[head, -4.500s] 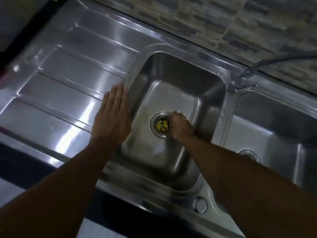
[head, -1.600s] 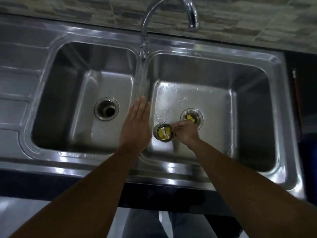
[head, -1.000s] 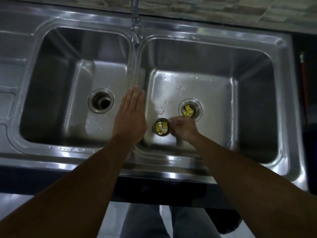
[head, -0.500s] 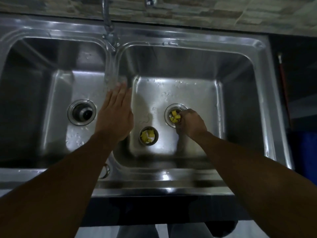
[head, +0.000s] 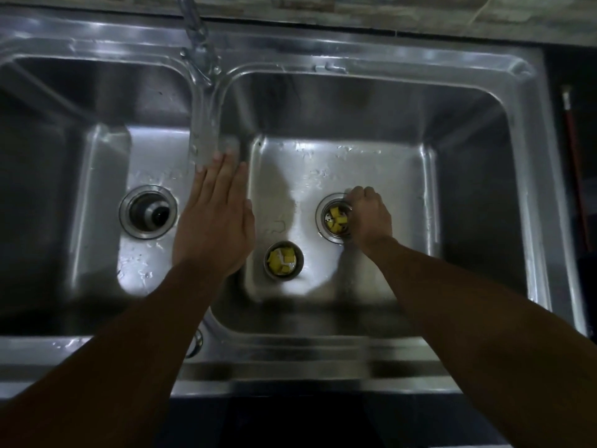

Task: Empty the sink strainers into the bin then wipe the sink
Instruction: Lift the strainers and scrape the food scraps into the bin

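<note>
Leaning over the double sink [head: 420, 50], the person has both arms down in the steel. On the far left, the left drain [head: 148, 211] gapes with no basket in it. Next comes the left hand [head: 214, 218], laid flat on the divider [head: 206, 124] between the basins, its fingers [head: 223, 176] straight and together, holding nothing. The tap [head: 197, 37] rises just beyond it.

In the right basin, a loose strainer [head: 283, 260] stands upright on the floor, full of yellow scraps [head: 277, 261]. Just past it, the second strainer [head: 336, 218] sits in its drain, and the right hand [head: 371, 218] has its fingers [head: 357, 193] curled round the rim.

I'd worry about the lift: the basin is wet, the rim is thin, and a slipping or tilted basket would spill scraps onto the floor of the basin or down the open hole. The loose one could also be knocked over by the forearm. No bin shows, so a dripping carry looks likely.

A red-handled stick [head: 573, 156] leans at the far right. I can read no brand, label or writing anywhere.
</note>
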Demonstrator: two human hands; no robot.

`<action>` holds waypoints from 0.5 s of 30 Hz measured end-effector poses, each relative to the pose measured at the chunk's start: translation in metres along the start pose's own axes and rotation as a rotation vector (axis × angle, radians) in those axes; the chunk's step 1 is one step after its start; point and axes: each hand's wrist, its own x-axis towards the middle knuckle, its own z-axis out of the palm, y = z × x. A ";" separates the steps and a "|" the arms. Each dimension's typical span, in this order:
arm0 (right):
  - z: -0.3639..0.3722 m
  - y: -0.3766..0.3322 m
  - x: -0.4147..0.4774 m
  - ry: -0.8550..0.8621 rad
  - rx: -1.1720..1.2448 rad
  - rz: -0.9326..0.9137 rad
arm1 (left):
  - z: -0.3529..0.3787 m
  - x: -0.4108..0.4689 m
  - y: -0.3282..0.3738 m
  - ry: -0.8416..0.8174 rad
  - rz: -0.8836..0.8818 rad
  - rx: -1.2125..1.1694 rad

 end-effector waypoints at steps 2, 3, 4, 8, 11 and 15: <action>0.001 0.000 0.001 0.007 0.018 0.005 | 0.000 0.000 0.000 0.002 0.002 0.002; 0.001 0.001 0.001 0.001 0.027 0.005 | 0.001 0.000 -0.001 0.003 0.003 0.002; 0.000 0.001 0.000 -0.009 0.037 0.002 | 0.001 0.000 -0.001 0.005 0.002 0.000; 0.000 0.005 0.002 -0.025 0.066 0.001 | 0.003 0.000 -0.002 0.021 0.002 -0.001; 0.000 0.006 0.004 -0.019 0.113 0.002 | 0.005 0.000 -0.003 0.027 0.007 0.004; 0.001 0.006 0.003 -0.021 0.142 0.000 | 0.005 0.000 -0.003 0.027 0.008 0.015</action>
